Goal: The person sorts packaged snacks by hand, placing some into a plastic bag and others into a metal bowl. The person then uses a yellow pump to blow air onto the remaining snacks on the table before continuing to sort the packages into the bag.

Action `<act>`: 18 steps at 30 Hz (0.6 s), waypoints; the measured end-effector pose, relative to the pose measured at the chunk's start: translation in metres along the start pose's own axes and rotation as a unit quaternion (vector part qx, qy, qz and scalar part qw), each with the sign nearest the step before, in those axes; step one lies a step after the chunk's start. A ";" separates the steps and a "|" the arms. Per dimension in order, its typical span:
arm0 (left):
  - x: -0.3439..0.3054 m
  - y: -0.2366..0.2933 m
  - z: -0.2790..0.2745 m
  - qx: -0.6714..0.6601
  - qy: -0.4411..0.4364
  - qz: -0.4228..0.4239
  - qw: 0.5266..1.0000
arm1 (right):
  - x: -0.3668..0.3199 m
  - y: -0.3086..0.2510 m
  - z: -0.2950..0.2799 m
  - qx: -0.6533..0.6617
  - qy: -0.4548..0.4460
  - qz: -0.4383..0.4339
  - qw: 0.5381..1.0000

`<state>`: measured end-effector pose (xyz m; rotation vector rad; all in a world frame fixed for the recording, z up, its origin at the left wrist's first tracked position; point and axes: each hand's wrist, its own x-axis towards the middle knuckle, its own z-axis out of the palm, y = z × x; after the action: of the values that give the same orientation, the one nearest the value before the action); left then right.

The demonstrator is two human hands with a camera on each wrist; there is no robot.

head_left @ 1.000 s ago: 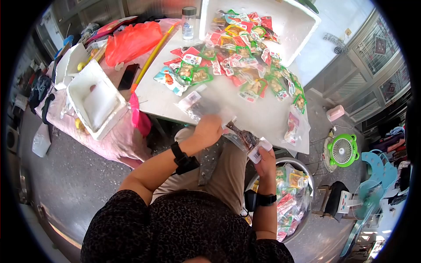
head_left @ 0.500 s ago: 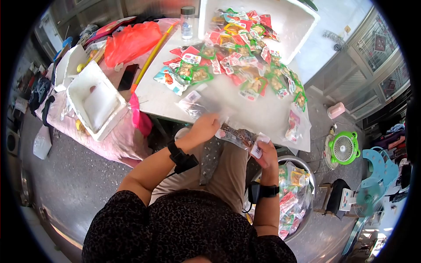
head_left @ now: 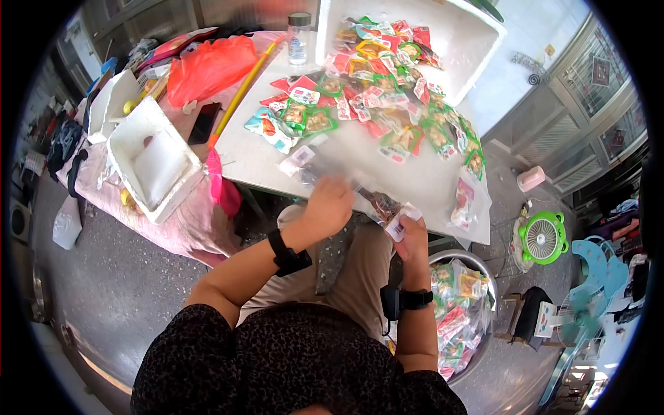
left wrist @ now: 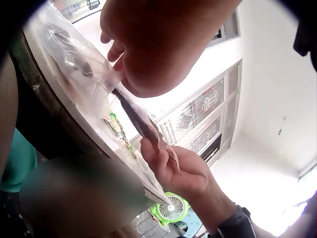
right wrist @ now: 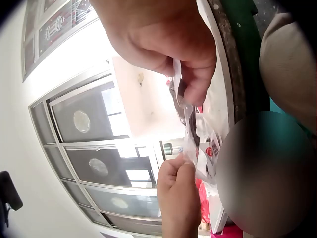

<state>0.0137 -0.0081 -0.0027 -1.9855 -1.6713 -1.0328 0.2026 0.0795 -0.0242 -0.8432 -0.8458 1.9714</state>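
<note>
A clear plastic packet with dark brown contents and a white label stretches between my two hands, over the table's near edge. My right hand grips its labelled end, thumb on the label; in the right wrist view the fingers pinch it. At the other end my left hand pinches the clear plastic, as the right wrist view shows. Another clear packet with a white label lies on the table just beyond the left hand.
Many colourful snack packets spread over the white table and into a tipped foam box. A metal basin full of packets stands at the lower right. Left are a foam box, phone and red bag.
The packet between the hands was raised slightly and levelled, then tilted down to the right again. The right hand moved a little up, then back; both hands keep hold.
</note>
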 end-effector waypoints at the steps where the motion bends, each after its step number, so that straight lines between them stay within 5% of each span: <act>1: 0.000 0.002 0.000 -0.004 -0.009 -0.003 1.000 | -0.001 0.004 0.003 0.018 -0.005 0.005 1.000; 4: 0.002 0.003 -0.002 -0.010 -0.007 -0.003 1.000 | -0.001 0.014 0.004 0.064 -0.056 0.038 0.996; 10: -0.005 -0.002 0.001 -0.073 -0.033 -0.070 0.994 | -0.013 0.011 0.020 -0.102 -0.029 -0.009 0.994; 14: -0.005 0.006 -0.008 -0.078 -0.087 -0.096 0.989 | -0.003 0.005 0.022 -0.046 -0.048 0.044 0.997; 18: -0.011 0.008 0.000 -0.088 -0.038 -0.070 0.993 | 0.012 0.044 0.039 0.075 -0.052 0.028 0.995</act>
<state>0.0207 -0.0174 -0.0093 -2.0646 -1.8398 -1.2063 0.1485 0.0603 -0.0402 -0.6886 -0.7287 2.1144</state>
